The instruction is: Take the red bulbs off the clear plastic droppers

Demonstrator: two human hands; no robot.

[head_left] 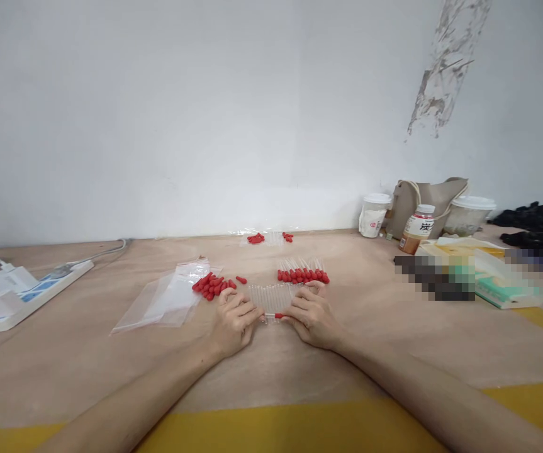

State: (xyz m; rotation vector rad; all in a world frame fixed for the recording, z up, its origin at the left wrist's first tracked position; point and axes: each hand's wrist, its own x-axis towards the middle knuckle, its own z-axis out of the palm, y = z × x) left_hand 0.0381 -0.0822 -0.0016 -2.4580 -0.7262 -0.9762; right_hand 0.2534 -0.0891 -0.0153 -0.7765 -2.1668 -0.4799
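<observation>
Both my hands rest on the wooden table near its middle. My left hand (233, 319) and my right hand (309, 314) pinch the two ends of one thin clear tube with a red rubber bulb (277, 315) between them. Just beyond my fingers lies a row of bare clear glass tubes (271, 293). Behind those is a row of finished droppers with red bulbs (303, 275). A loose heap of red bulbs (212, 285) lies to the left of the tubes.
Clear plastic bags (165, 299) lie left of the bulbs. A white power strip (26, 294) with cables sits far left. More red bulbs (256, 238) are by the wall. Cups (374, 214), a bottle (416, 228), a bag (429, 198) and boxes (502, 283) stand at the right.
</observation>
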